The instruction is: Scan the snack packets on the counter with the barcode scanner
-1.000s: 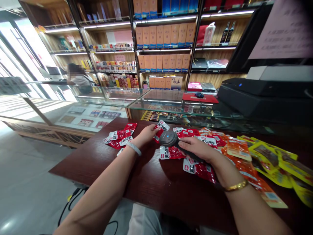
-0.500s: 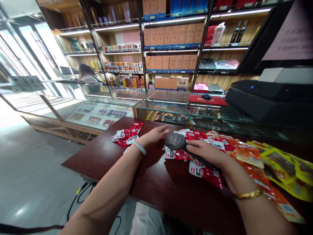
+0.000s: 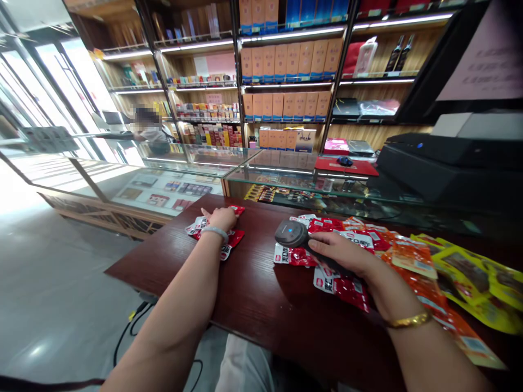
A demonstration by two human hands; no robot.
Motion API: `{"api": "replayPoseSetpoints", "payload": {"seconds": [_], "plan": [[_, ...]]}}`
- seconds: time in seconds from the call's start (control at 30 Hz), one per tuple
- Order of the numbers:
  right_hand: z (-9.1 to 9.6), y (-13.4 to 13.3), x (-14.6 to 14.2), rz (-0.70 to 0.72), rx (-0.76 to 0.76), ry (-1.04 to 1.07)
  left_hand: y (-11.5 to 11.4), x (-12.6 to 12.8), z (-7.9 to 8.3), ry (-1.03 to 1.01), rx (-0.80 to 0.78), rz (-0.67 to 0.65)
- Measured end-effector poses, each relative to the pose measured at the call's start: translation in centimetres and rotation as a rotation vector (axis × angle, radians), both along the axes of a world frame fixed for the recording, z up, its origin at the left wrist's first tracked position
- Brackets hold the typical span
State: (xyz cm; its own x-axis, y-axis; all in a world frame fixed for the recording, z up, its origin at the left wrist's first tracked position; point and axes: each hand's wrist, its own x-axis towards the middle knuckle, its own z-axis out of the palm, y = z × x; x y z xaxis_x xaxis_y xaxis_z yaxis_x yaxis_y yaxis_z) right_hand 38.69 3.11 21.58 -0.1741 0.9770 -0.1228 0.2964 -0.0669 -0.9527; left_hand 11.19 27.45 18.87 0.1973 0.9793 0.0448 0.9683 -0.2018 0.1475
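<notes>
My right hand (image 3: 343,253) is wrapped around the handle of a dark handheld barcode scanner (image 3: 292,234). The scanner's head hovers over a pile of red-and-white snack packets (image 3: 343,291), and a small blue light glows on its top. Over at the left, my left hand (image 3: 222,219) rests on a smaller group of red-and-white snack packets (image 3: 235,238), covering part of them. Its thumb sticks out to the side; the other fingertips are partly hidden. A pale bracelet circles that wrist, a gold one the right.
Orange packets (image 3: 414,256) and yellow packets (image 3: 469,272) lie right of the red pile on the brown table (image 3: 253,294). Beyond its far edge stands a glass display counter (image 3: 278,169). Dark machine (image 3: 445,163) at right; a person (image 3: 151,130) sits at the back left.
My left hand has moved left, from beside the scanner onto the smaller group of red packets. The scanner and my right hand have barely shifted.
</notes>
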Motion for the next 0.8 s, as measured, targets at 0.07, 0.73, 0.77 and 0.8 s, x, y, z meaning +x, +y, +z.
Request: {"api": "replayPoseSetpoints", "payload": {"seconds": [0.07, 0.73, 0.77, 0.8], "plan": [[0.1, 0.0, 0.0, -0.017, 0.01, -0.001, -0.5, 0.8, 0.2, 0.01, 0.034, -0.067], [0.3, 0.2, 0.2, -0.159, 0.074, 0.02, -4.8, 6.1, 0.6, -0.308, -0.107, -0.679], [0.4, 0.2, 0.2, -0.158, 0.075, 0.031, -4.6, 6.0, 0.6, -0.33, -0.118, -0.666], [0.4, 0.2, 0.2, -0.158, 0.073, 0.041, -4.4, 5.9, 0.6, -0.353, -0.133, -0.65]]}}
